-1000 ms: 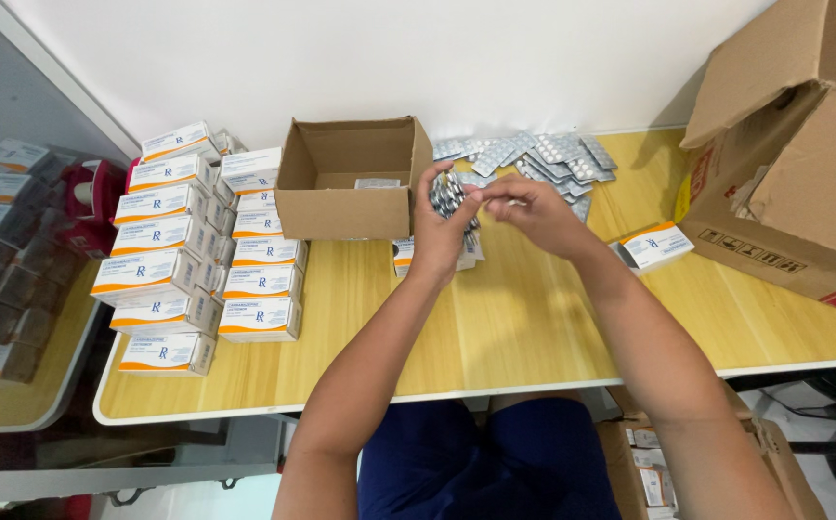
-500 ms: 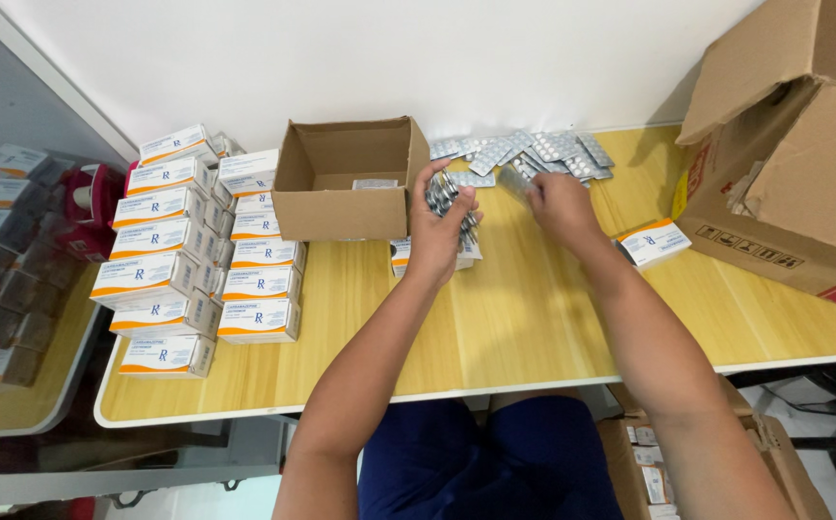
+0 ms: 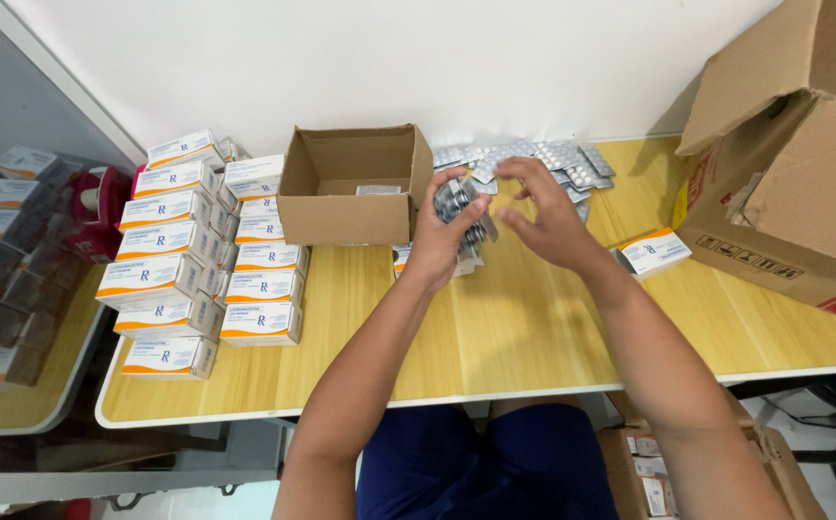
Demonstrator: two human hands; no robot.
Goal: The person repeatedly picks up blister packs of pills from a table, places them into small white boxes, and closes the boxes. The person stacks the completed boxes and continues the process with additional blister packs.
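Observation:
My left hand (image 3: 440, 236) grips a thick stack of silver blister packs (image 3: 464, 214) above the yellow wooden table (image 3: 524, 318). Just to its right, my right hand (image 3: 543, 217) hovers with fingers spread and curved toward the stack, holding nothing that I can see. Behind both hands lies a loose pile of blister packs (image 3: 543, 159) against the wall. A small open cardboard box (image 3: 346, 188) stands left of my left hand, with a small white carton lying inside it.
Stacks of white-and-orange medicine cartons (image 3: 201, 250) fill the table's left side. One such carton (image 3: 654, 250) lies right of my hands. A large open cardboard box (image 3: 794, 154) sits at the right. More cartons rest on a side table (image 3: 13, 385) at left.
My right hand reached back to the loose pile half a second ago and has come forward again, fingers open beside the stack in my left hand. The left hand stayed about where it was.

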